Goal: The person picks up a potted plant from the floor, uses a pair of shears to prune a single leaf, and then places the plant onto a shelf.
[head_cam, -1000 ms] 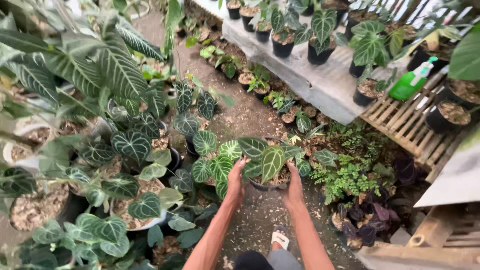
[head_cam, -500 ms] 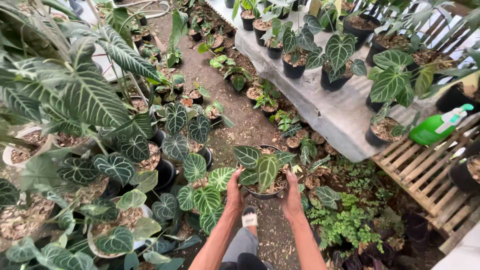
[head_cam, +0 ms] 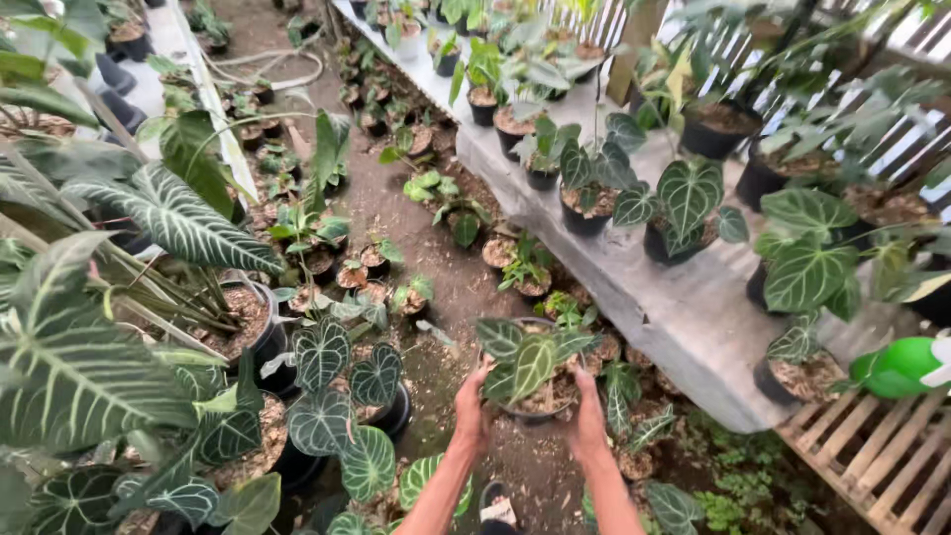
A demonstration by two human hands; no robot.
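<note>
A small black pot point(head_cam: 530, 401) with a green, pale-veined plant point(head_cam: 533, 359) hangs above the dirt path between my two hands. My left hand point(head_cam: 472, 406) grips its left side. Across from it, my right hand point(head_cam: 588, 416) clasps the right side. Both forearms reach up from the bottom edge of the view. The pot's lower wall is mostly hidden by my fingers and the leaves.
Dark heart-leaved potted plants point(head_cam: 332, 416) crowd the ground at left. A grey bench point(head_cam: 684, 307) with several black pots runs along the right. Small pots point(head_cam: 371, 263) line the dirt path. A green spray bottle point(head_cam: 897, 367) lies on a wooden pallet point(head_cam: 882, 456).
The view has swung forward along the path as I carry the pot ahead. My hands keep the same grip on it, and more of the bench has come into sight.
</note>
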